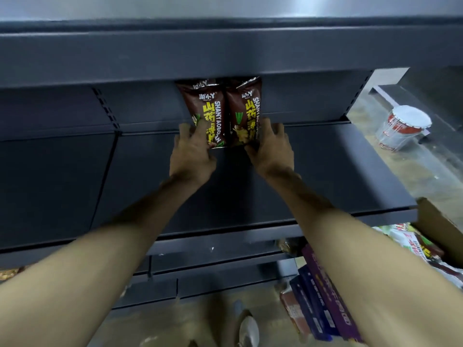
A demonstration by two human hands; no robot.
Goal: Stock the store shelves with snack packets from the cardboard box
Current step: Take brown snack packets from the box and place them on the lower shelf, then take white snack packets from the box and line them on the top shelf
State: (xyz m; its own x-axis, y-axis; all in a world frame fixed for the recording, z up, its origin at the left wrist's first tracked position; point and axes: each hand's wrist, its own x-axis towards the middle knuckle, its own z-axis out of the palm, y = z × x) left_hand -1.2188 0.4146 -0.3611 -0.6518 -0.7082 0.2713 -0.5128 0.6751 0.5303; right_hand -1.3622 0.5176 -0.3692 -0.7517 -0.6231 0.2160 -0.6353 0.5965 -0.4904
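Head view, cardboard box (436, 229) right of the shelf (325, 171) holding snack packets (413, 242), two brown packets (215, 111) lettered yellow, upright, touching, at shelf's back, your left hand (191, 152) and right hand (271, 146) curling fingers round their lower sides

I see two bare hands, the left hand (191, 156) and the right hand (271, 151), with skin uncovered on the backs and fingers. The left forearm (120, 236) and right forearm (345, 236) are bare as far up as my view reaches, long and lean, with faint tendon lines near the wrists. Low down, I make out one pale, narrow-toed shoe (248, 330), its details blurred.
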